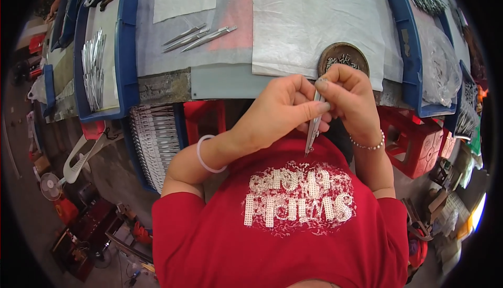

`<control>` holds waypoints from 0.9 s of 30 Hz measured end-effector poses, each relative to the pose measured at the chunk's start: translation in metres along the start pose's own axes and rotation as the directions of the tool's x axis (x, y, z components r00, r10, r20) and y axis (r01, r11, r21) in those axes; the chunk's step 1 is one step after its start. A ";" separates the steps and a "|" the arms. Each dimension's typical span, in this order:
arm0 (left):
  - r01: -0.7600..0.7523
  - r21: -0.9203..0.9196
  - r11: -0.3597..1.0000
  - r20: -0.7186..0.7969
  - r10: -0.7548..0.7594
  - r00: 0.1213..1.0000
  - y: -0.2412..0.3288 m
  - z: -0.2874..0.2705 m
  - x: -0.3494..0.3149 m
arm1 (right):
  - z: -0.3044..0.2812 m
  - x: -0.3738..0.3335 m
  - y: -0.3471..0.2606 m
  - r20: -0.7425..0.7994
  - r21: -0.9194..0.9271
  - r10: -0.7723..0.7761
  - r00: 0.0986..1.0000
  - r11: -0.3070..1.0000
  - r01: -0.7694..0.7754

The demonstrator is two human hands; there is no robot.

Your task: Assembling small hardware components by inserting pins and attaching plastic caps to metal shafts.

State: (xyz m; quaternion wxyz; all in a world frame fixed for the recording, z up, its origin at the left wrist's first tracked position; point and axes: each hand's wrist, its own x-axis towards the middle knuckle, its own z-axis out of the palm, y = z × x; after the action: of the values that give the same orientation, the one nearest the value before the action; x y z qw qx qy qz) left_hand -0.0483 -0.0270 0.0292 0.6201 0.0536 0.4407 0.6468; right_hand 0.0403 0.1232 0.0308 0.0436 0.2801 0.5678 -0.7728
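Over the table's front edge, my left hand (285, 109) is closed around a slim silver metal tool (313, 129), whose narrow pointed end hangs down in front of the red shirt. My right hand (352, 95) meets it at the upper end, thumb and fingers pinched together; anything small between those fingertips is hidden. Just beyond the right hand stands a round brown bowl (361, 57) holding small metal parts. Farther left on the covered table lie several slim pointed metal pieces (201, 37).
Blue trays with long metal pieces flank the work place, left (128, 52) and right (414, 62); the right one also holds a clear plastic bag (437, 65). White sheets (314, 20) cover the tabletop. Below are a tray of metal parts (154, 141) and a red plastic stool (419, 146).
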 end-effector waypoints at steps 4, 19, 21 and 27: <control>0.052 -0.015 0.999 -0.005 -0.052 0.999 0.004 -0.002 0.009 | -0.006 0.013 0.007 0.007 0.079 0.030 1.000 0.996 -0.030; 0.146 0.014 0.989 0.015 -0.146 0.989 0.013 -0.003 0.026 | -0.009 0.013 0.018 -0.080 0.245 -0.027 0.996 0.968 0.046; 0.092 0.093 0.991 0.037 -0.096 0.995 0.018 0.008 0.025 | -0.011 0.002 0.009 -0.106 0.193 -0.081 0.991 0.976 0.100; -0.049 -0.164 0.985 -0.017 0.046 0.999 -0.002 0.023 0.021 | -0.012 -0.011 0.007 -0.033 0.429 -0.210 0.977 0.880 0.203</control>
State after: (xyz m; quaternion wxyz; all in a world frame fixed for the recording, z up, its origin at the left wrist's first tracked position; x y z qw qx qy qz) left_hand -0.0380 0.0018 0.0320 0.6040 0.0086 0.3884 0.6959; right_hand 0.0566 0.1291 0.0273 -0.0976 0.2149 0.4097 -0.8811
